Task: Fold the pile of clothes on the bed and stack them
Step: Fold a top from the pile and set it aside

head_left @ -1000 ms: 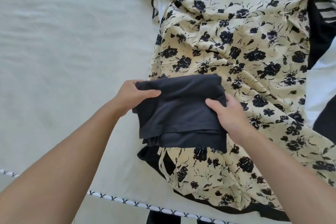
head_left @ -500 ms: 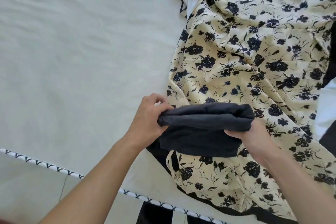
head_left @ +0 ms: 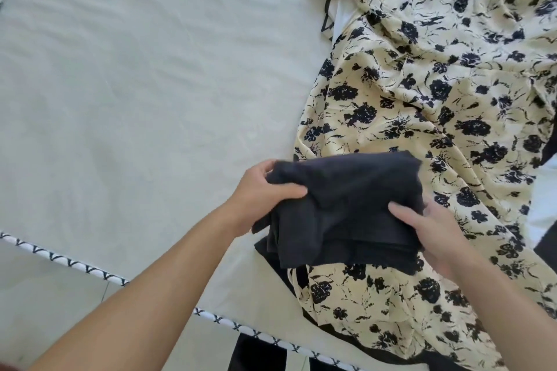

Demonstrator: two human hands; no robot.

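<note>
Dark folded garment (head_left: 346, 205), layered and creased, gripped at both ends: left hand (head_left: 262, 190), right hand (head_left: 431, 229); above cream floral dress (head_left: 422, 99).

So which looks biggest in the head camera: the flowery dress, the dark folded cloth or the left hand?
1. flowery dress
2. dark folded cloth
3. left hand

The cloth is held up nearer the camera, so it looks bigger than it is.

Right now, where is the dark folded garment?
In the head view, the dark garment is at lower centre, held between the left hand and right hand, over the near edge of the floral dress.
</note>
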